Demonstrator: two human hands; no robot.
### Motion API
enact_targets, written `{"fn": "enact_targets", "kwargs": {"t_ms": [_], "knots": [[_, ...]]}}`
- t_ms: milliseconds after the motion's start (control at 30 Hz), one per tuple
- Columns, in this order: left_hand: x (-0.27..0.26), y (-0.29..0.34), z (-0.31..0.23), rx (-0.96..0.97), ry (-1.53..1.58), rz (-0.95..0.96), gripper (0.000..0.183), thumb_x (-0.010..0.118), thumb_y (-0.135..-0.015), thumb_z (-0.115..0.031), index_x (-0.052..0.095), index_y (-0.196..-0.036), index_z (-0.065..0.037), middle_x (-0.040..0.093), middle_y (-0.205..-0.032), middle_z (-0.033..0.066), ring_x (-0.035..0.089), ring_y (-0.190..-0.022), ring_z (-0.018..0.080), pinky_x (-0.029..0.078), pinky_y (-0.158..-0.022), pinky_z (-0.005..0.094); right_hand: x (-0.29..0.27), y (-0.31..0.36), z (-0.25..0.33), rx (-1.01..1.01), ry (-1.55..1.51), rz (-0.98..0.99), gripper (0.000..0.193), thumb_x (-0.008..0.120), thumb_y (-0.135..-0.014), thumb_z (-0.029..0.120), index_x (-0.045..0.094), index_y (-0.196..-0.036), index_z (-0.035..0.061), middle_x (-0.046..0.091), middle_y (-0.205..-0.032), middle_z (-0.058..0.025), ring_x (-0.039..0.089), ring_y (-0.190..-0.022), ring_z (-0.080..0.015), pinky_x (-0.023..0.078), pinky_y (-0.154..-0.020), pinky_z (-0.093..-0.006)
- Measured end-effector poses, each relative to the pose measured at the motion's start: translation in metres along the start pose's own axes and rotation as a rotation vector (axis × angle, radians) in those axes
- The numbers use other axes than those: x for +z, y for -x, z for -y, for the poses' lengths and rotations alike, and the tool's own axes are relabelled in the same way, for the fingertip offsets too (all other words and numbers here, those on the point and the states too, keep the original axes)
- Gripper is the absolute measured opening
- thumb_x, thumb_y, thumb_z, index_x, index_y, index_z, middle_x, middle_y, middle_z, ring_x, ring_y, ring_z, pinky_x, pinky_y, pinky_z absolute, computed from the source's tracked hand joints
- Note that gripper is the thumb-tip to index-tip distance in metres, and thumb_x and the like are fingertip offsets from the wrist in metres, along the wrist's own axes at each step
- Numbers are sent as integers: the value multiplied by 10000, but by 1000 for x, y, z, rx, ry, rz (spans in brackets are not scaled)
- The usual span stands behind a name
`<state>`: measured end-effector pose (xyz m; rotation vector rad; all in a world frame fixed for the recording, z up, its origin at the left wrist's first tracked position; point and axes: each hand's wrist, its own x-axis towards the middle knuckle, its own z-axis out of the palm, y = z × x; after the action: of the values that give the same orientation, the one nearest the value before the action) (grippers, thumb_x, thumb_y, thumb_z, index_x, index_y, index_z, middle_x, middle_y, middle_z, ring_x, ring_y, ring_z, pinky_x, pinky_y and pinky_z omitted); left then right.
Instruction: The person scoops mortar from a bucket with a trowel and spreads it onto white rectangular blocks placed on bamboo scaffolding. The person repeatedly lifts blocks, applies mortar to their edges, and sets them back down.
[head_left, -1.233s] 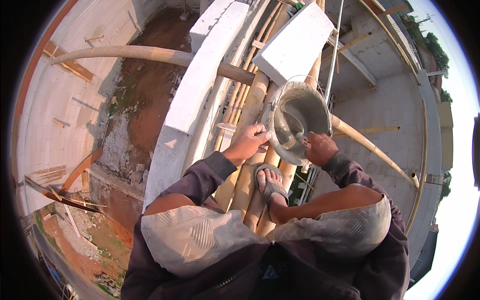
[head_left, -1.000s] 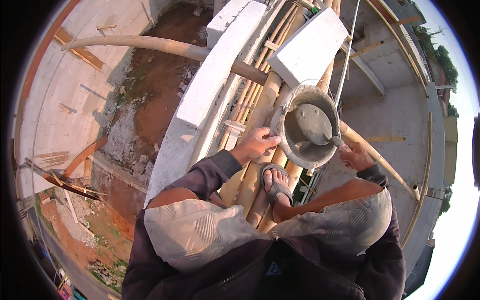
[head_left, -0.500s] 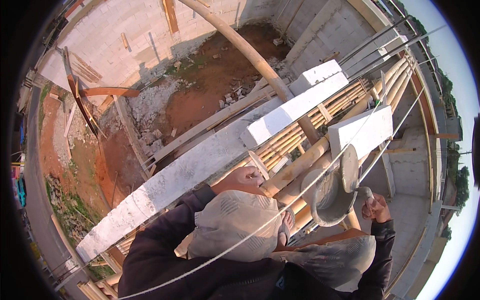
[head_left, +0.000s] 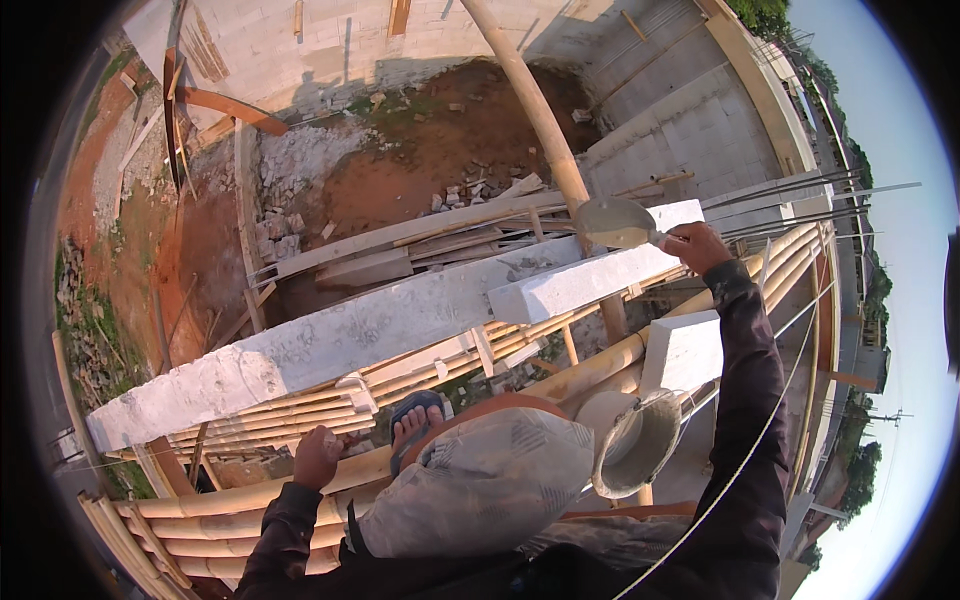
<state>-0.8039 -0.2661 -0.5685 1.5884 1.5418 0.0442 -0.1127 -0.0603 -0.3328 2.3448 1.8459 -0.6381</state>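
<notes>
My right hand (head_left: pixel 697 246) is closed on the handle of a trowel (head_left: pixel 613 222). Its grey, mortar-coated blade hovers over the far side of the pale blocks (head_left: pixel 575 282) laid along the wall top (head_left: pixel 310 342). Low on the left, my left hand (head_left: pixel 318 458) is curled closed above the bamboo poles; whatever it may hold cannot be made out. A mortar-smeared bucket (head_left: pixel 636 446) stands right of my knee, with a wet grey coating inside. Just beyond it, a loose white block (head_left: pixel 681 352) rests on the bamboo.
Bamboo poles (head_left: pixel 240 500) form the scaffold under my sandalled foot (head_left: pixel 417 425). A taut white cord (head_left: pixel 745 490) crosses my right arm. A slanting bamboo pole (head_left: pixel 535 110) rises past the wall, and steel bars (head_left: pixel 800 205) jut out at right. Red soil (head_left: pixel 400 170) lies far below.
My right hand has lifted the trowel from beside the bucket up over the wall blocks. My left hand has shifted left and nearer. The view has turned, and my sandalled foot shows more plainly.
</notes>
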Motion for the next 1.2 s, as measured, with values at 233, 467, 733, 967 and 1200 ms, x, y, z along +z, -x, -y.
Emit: {"fn": "enact_targets", "kwargs": {"t_ms": [233,467,733,967,1200], "knots": [[39,56,84,-204,-394,-245,296,601,-896,-286,598,-1013,-15,608,-1025,185,547,-1046,382,328,-1037,523,115,-88,49,131,581,68,253,651,-839,190,734,-1046,72,715,-1091,-170,680,-1081,-341,558,-915,-444],[61,67,93,-326,-354,-408,274,517,-962,-313,609,-958,-55,629,-986,148,561,-1045,335,277,-1105,543,134,-83,69,107,576,22,239,648,-844,170,737,-1046,80,710,-1114,-157,689,-1068,-327,567,-899,-430],[61,56,77,-433,-396,-443,221,530,-934,-255,628,-902,-60,642,-922,148,576,-982,325,325,-1047,497,153,-77,98,-62,507,-45,204,646,-816,207,740,-905,50,723,-959,-193,708,-954,-361,577,-808,-467],[58,55,68,-390,-410,-499,197,547,-914,-232,637,-853,-67,653,-917,125,584,-952,311,349,-1008,460,162,-81,129,-76,530,-62,185,640,-805,178,742,-891,50,728,-931,-181,720,-908,-355,586,-786,-461],[53,52,57,-411,-421,-510,196,556,-910,-239,659,-882,-75,675,-946,118,597,-990,302,327,-1053,486,176,-71,169,-141,551,32,183,657,-839,187,761,-966,103,741,-998,-129,717,-993,-309,586,-830,-420]]}}
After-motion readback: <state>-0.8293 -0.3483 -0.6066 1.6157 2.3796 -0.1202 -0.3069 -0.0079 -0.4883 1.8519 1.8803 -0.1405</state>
